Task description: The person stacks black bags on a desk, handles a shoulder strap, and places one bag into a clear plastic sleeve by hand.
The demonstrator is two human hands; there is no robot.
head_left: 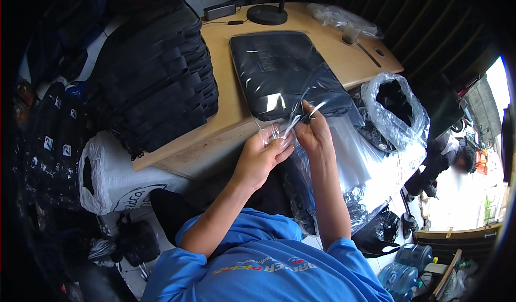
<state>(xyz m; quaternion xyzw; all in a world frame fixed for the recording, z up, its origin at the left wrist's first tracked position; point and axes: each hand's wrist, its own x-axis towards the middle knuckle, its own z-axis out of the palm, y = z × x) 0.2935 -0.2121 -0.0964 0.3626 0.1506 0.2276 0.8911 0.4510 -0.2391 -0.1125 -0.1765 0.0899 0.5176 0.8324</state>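
Note:
A flat black bag (279, 60) lies on the wooden table in front of me, inside a shiny clear plastic bag (274, 102). The plastic's near end is gathered at the table's front edge. My left hand (264, 154) is closed there, pinching the crumpled plastic between thumb and fingers. Beside it, my right hand (314, 131) has its fingers curled on the same plastic, close to the black bag's near right corner. Part of the right fingers is hidden by the glossy folds.
A tall stack of black bags (156, 70) covers the table's left side. Behind stand a black round base (267, 15) and a clear cup (351, 33). Clear plastic sleeves (344, 151) and an open plastic sack (395, 105) are at my right, a white sack (129, 178) at left.

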